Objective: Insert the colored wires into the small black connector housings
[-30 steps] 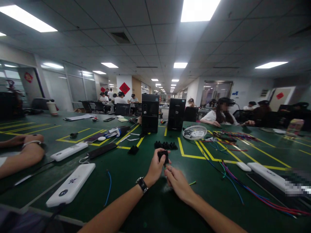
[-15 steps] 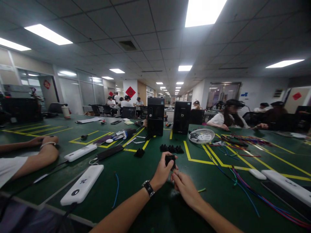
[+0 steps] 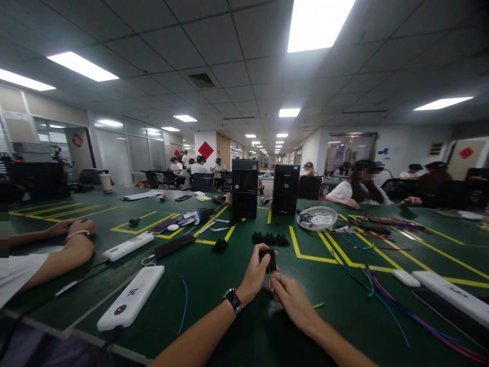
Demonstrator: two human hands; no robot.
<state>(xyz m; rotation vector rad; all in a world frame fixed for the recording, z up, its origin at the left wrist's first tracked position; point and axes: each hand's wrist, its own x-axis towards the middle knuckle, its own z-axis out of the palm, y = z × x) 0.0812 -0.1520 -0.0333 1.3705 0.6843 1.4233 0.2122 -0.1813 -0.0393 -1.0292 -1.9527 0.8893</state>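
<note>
My left hand (image 3: 253, 271), with a watch at the wrist, grips a small black block-shaped part (image 3: 271, 260) between thumb and fingers. Just below it, my right hand (image 3: 289, 291) pinches a thin green wire (image 3: 270, 276) whose upper end meets the block's lower side; how far it enters I cannot tell. A yellow-green wire end (image 3: 318, 306) sticks out beyond my right wrist. Farther forward on the table stand several similar black parts (image 3: 269, 238) in a row, with another black part (image 3: 219, 245) to their left.
A short blue wire (image 3: 184, 306) and a white power bank (image 3: 132, 298) lie left of my arms. Two black boxes (image 3: 244, 193) stand ahead, beside a white basket (image 3: 317, 216). Bundled wires (image 3: 393, 300) spread at right. Another person's arm (image 3: 76, 244) rests at left; a person (image 3: 359, 188) sits across.
The view has tilted slightly upward, so the scene sits a little lower. Both hands keep their grips; the green wire below the block shows more plainly.
</note>
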